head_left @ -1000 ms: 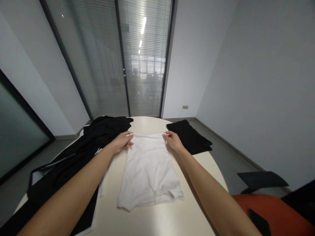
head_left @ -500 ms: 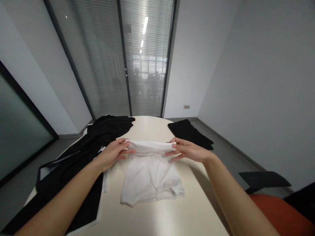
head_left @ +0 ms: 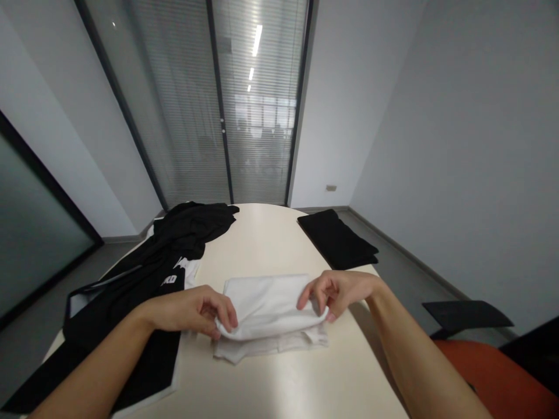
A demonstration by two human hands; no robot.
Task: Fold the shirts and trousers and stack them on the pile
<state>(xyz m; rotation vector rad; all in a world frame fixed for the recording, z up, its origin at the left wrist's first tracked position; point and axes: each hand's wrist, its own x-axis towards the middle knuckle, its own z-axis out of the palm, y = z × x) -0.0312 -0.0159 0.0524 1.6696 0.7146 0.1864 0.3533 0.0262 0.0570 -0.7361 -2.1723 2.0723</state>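
A white garment (head_left: 266, 305) lies on the table in front of me, its upper part folded over toward me. Below that fold a strip of its wrinkled lower layer sticks out. My left hand (head_left: 213, 314) pinches the near left corner of the fold between thumb and fingers. At the opposite corner, my right hand (head_left: 329, 294) grips the folded edge, which sags slightly between the two hands. Whether it is a shirt or another garment I cannot tell.
Several black clothes (head_left: 144, 291), one with white lettering, are heaped along the left of the cream table (head_left: 257, 233). A folded black garment (head_left: 336, 238) lies at the right edge. An orange chair (head_left: 476, 378) with a black armrest (head_left: 471, 314) stands at the right.
Both hands have come down and toward me, bringing the garment's far edge over its lower part. Before, they held that edge raised farther back.
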